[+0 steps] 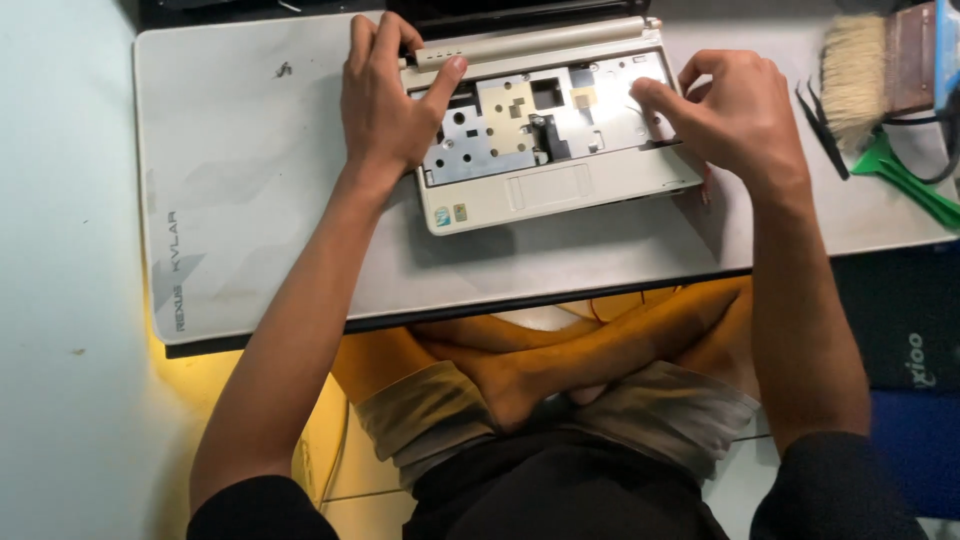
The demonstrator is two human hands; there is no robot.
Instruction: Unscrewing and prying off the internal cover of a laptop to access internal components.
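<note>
Laptop screen cut off by the top edge, its left rear corner hidden under the left hand, right hand covering the right side, brush and green tool clipped at the right edge, small parts unreadable.

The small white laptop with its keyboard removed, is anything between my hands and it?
Nothing visible: the left hand rests on the small white laptop at its hinge bar, and the right hand touches its exposed metal tray.

left hand flat, thumb out; right hand curled
</note>
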